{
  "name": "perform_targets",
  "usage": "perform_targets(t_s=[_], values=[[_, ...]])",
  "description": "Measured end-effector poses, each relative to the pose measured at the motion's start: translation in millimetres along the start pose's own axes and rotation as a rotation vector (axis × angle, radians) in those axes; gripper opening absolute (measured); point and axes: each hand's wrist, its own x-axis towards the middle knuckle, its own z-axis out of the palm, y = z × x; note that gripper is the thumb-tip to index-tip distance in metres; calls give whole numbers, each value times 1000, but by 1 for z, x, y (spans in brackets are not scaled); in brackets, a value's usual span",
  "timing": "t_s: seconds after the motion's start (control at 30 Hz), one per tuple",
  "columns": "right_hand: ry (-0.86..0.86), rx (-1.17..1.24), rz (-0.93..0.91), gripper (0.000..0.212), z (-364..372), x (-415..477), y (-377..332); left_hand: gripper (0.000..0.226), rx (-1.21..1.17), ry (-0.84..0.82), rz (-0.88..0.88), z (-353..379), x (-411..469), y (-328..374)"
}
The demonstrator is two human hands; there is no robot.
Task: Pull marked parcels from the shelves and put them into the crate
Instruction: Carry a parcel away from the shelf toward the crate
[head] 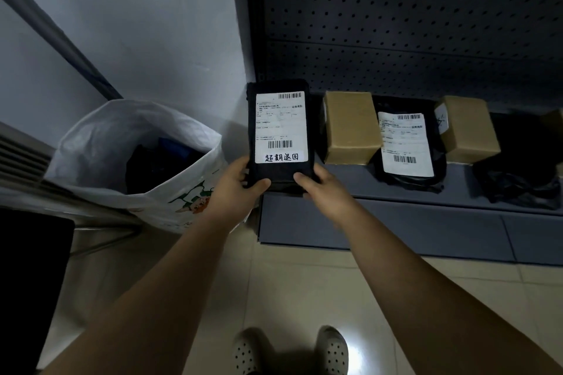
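The left grip (240, 183) and right grip (316, 186) hold one black parcel (280, 173) between them by its lower end. The left takes the lower left corner and the right the lower right corner. Each thumb lies across the front face just under the label (281, 126), and the other fingers curl behind the parcel, mostly hidden. Both grips are closed on the parcel.

The parcel stands upright, its face turned to the camera and its top end away from the hands. It rises above both grips, which stay at its bottom edge with a strip of black wrap showing between the thumbs. The white label covers most of the face, with barcodes at the top and lower down. A handwritten strip (281, 157) of four characters sits at the label's foot, just above the thumbs.

The parcel is at the left end of the bottom shelf (460, 183), in front of the pegboard (396, 24). Whether its lower end rests on the shelf cannot be told.

Further right on the shelf lie a cardboard box (350, 128), a second black parcel (408, 183) with a white label, touching the first box, another box (467, 128) and a black bag (524, 167).

To the left of the held parcel, a white sack (100, 137) stands open on the floor (304, 283) against the wall (137, 24), with dark things inside. Two perforated shoes (246, 353) show at the bottom edge.
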Motion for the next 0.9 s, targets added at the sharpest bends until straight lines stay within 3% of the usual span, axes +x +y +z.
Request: perform_targets(t_s=[0.07,0.27,0.57,0.67,0.77,0.9], values=[[-29,101,-39,38,-1,-7,-6,45,-7,28,36,-4,-9,7],[-22,316,-78,82,-23,-39,-14,52,-97,29,161,-11,-42,47],[-101,342,-207,105,-55,-109,-31,54,-2,100,232,-10,-111,81],[-131,357,-214,98,-66,-141,-38,54,34,117,257,-9,-140,96],[-157,412,-211,77,-78,-175,-35,55,99,101,284,-11,-170,109],[-94,465,-202,61,-87,-222,-28,56,161,77,312,-24,-200,123]])
